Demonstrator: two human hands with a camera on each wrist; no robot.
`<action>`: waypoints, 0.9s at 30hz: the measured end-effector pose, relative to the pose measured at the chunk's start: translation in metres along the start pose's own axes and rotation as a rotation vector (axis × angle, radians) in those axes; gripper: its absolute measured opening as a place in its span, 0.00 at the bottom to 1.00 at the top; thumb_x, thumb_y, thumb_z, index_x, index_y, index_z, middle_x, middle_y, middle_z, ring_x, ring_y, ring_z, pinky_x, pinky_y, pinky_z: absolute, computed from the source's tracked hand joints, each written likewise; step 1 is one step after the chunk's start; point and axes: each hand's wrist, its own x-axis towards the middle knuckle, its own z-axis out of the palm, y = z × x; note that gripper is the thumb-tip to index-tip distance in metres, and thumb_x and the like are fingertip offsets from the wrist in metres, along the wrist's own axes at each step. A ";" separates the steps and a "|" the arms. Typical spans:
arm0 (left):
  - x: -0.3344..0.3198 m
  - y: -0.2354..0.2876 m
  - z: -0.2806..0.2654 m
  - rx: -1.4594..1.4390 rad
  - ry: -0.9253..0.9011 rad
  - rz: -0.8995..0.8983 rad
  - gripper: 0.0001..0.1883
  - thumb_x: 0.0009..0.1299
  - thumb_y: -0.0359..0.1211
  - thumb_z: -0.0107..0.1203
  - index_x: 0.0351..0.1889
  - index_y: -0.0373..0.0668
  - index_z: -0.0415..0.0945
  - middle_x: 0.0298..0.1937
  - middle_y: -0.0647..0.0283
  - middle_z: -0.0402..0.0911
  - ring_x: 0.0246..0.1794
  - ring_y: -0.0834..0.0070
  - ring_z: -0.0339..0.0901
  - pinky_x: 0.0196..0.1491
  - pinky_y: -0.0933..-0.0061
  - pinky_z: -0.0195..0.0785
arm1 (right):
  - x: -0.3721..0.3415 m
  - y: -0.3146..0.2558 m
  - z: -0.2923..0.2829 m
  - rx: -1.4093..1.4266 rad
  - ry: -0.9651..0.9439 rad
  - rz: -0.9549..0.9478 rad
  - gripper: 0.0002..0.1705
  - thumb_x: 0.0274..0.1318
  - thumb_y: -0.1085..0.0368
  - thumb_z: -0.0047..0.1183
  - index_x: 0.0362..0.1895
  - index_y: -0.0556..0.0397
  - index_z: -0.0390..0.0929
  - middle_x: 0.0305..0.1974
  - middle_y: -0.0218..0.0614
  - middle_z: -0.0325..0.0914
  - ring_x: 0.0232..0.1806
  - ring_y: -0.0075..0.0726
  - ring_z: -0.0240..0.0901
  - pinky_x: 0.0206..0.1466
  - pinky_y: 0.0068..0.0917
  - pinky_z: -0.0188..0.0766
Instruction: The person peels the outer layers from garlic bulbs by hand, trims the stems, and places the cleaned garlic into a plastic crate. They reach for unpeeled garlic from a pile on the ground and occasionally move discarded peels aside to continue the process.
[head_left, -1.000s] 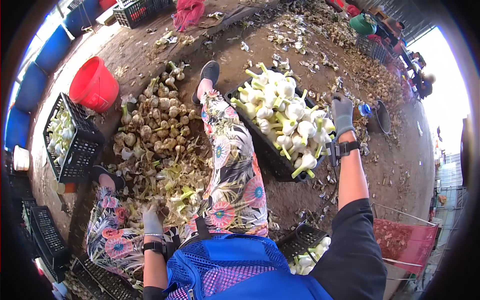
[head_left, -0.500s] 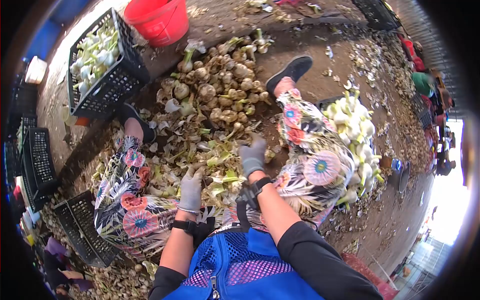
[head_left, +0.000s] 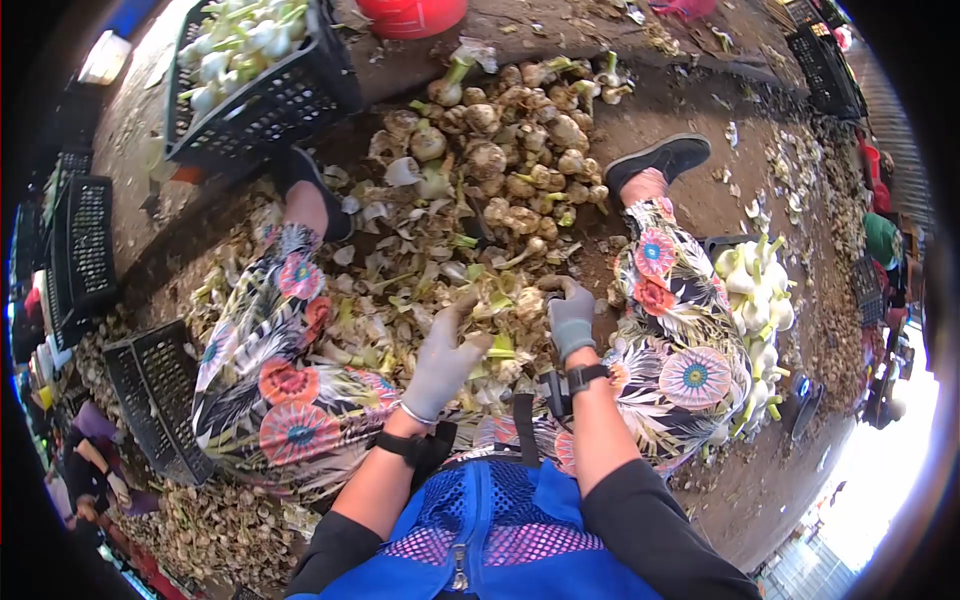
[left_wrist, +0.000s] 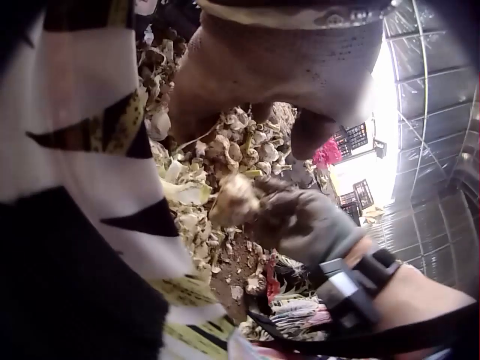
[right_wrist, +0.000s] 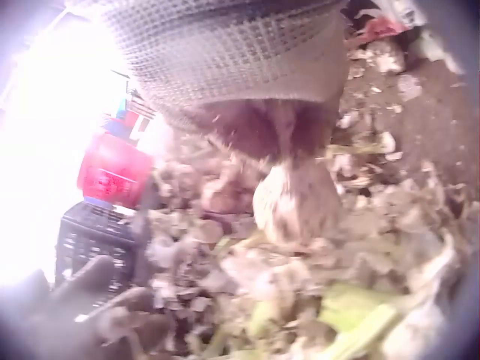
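Observation:
My gloved right hand (head_left: 571, 311) grips an unpeeled, dirt-stained garlic bulb (right_wrist: 296, 206) by its stem end, over the litter of husks between the legs. In the left wrist view that garlic bulb (left_wrist: 234, 201) shows blurred at the right fingertips. My gloved left hand (head_left: 445, 362) is a little to the left of it, thumb spread from the fingers, with nothing held. Beyond both hands lies a heap of unpeeled garlic (head_left: 500, 150). Loose garlic skins (head_left: 400, 290) cover the ground below the hands.
A black crate (head_left: 265, 115) of cleaned garlic stands at upper left beside a red bucket (head_left: 415, 15). More cleaned white garlic (head_left: 757, 300) is piled beyond the right knee. An upturned black crate (head_left: 155, 400) lies by the left leg. Other people are at the far edges.
The right hand has come from the white garlic on the right to the middle and now grips a bulb. The left hand has moved right, closer to it. The head view has turned.

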 end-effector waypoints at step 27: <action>-0.050 0.036 -0.036 -0.610 -0.074 -0.018 0.33 0.70 0.38 0.59 0.69 0.36 0.59 0.45 0.63 0.78 0.46 0.77 0.76 0.57 0.70 0.70 | -0.105 -0.111 -0.022 0.317 -0.242 -0.326 0.15 0.52 0.72 0.48 0.44 0.62 0.80 0.29 0.47 0.82 0.27 0.38 0.74 0.33 0.34 0.69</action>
